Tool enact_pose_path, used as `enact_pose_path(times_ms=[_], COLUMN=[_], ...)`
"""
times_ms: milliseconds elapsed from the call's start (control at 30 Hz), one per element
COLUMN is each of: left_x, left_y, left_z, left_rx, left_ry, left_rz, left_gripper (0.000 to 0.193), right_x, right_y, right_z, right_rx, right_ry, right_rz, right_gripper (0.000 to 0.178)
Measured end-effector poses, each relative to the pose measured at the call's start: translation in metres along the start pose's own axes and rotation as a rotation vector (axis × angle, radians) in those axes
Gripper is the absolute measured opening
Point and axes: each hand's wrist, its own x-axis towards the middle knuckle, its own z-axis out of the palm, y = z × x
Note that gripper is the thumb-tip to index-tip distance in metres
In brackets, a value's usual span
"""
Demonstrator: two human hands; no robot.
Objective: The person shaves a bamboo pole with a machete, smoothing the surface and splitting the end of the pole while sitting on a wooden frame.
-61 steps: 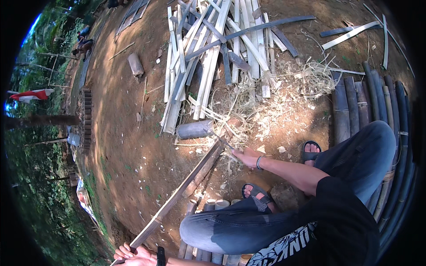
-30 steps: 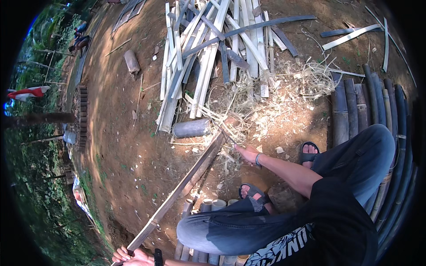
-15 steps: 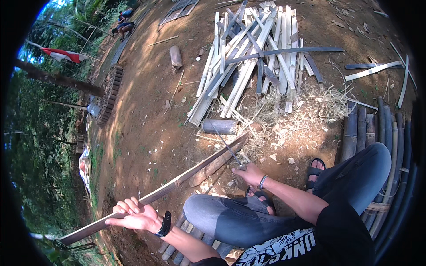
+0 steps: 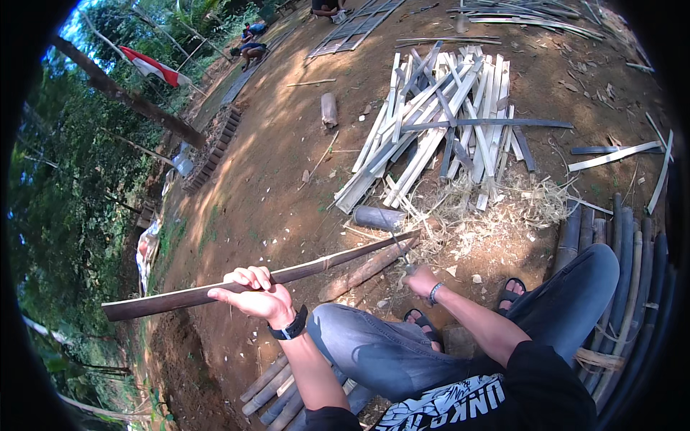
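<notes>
My left hand (image 4: 259,293) is closed around a long split bamboo strip (image 4: 305,269), dark on its outer side with a pale upper edge. The strip slants from the left, its near end raised, toward the shavings at the centre. My right hand (image 4: 422,281) grips a knife (image 4: 402,253) by its handle. The thin blade points up and forward, by the strip's far end; whether they touch I cannot tell. Below the strip lies a brown log (image 4: 368,271) on the ground, and a short bamboo section (image 4: 379,218) sits just beyond.
A crisscross pile of split bamboo strips (image 4: 438,122) lies ahead, with pale shavings (image 4: 496,194) before it. Whole bamboo poles (image 4: 624,280) lie at my right, more poles (image 4: 277,384) below left. Two people (image 4: 253,52) (image 4: 328,7) crouch far off. A red and white flag (image 4: 151,66) hangs at left.
My left hand has lifted the strip's near end, so the strip slopes less. The knife in my right hand points more steeply forward. My view has tilted up, showing more far ground.
</notes>
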Motion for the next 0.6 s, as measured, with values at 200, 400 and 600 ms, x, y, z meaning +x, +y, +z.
enact_pose_path(times_ms=[200, 400, 600], left_x=[-0.004, -0.003, -0.006], left_y=[-0.004, -0.006, -0.006], left_z=[0.028, 0.030, 0.046], left_rx=[0.068, 0.069, 0.006], left_ry=[-0.024, -0.042, -0.003], left_rz=[0.046, 0.059, -0.029], left_gripper=[0.058, 0.057, 0.051], right_x=[-0.039, 0.013, -0.004], right_y=[-0.039, 0.025, -0.002], right_z=[0.040, -0.002, 0.021], right_rx=[-0.127, 0.079, -0.044], right_ry=[0.004, 0.041, 0.023], right_rz=[-0.530, 0.075, -0.480], right_gripper=[0.039, 0.027, 0.038])
